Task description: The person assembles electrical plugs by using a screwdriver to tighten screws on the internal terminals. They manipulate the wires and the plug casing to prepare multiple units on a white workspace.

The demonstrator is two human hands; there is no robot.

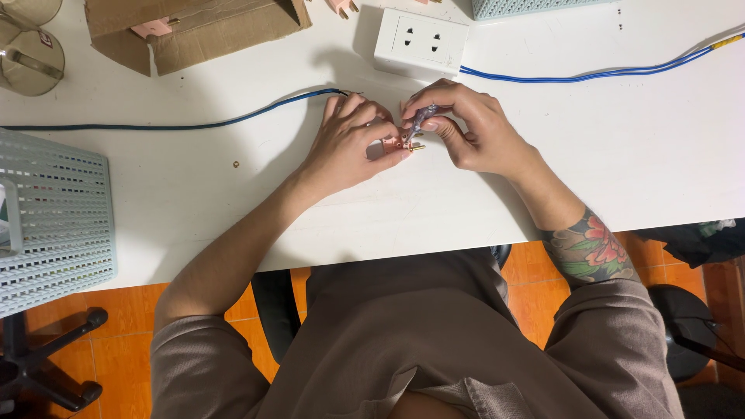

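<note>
My left hand [349,143] pinches a small pink plug part [401,143] with brass pins against the white table [636,155]. My right hand [466,128] grips a small screwdriver [421,118] with a clear handle, its tip down on the pink part. The two hands touch at the fingertips. A dark blue cable [186,124] runs from the left edge up to my left hand.
A white two-socket outlet box [421,39] lies just beyond the hands, with a blue cable [605,74] leading right. An open cardboard box [194,31] sits at the back left. A pale mesh basket [54,217] stands at the left edge. A tiny screw [236,164] lies loose.
</note>
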